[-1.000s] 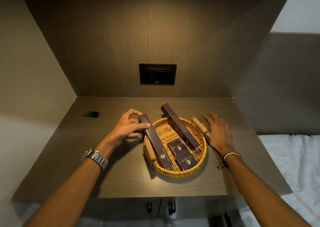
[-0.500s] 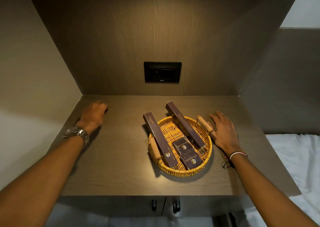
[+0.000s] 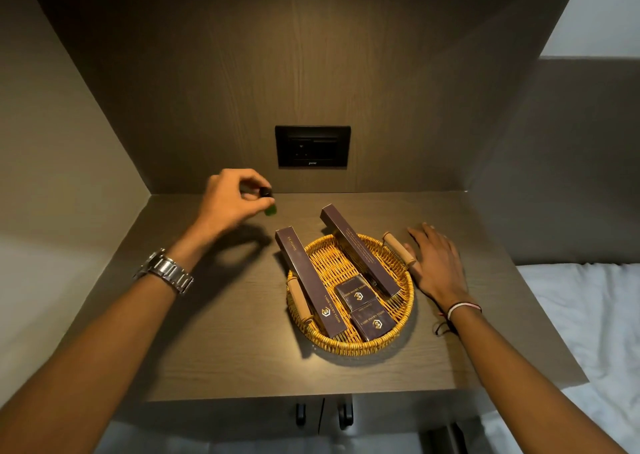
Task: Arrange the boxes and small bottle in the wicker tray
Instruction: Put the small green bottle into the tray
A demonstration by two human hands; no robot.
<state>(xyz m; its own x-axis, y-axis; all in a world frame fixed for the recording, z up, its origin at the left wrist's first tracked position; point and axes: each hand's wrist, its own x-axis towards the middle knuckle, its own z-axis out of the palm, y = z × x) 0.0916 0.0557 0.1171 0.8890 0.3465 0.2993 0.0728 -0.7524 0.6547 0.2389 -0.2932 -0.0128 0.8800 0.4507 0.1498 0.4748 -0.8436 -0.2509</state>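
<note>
A round wicker tray (image 3: 349, 344) with two wooden handles sits on the dark wooden shelf. Two long brown boxes lie in it, the left long box (image 3: 309, 280) and the right long box (image 3: 358, 249), both sticking out over the far rim. Two small square brown boxes (image 3: 365, 309) lie between them at the near side. My left hand (image 3: 232, 199) is raised above the shelf, left of the tray, pinching a small green bottle (image 3: 268, 202) with a black cap. My right hand (image 3: 436, 263) rests flat on the shelf, fingers apart, touching the tray's right handle.
A black socket panel (image 3: 312, 146) is set in the back wall. Walls close the shelf (image 3: 214, 349) at the left and back. A white bed sheet (image 3: 588, 315) lies to the right. Cabinet door handles (image 3: 323, 413) show below the front edge.
My left hand left the long box, reached to the shelf's far left, picked up the green bottle and now carries it lifted toward the tray. The right hand stayed put.
</note>
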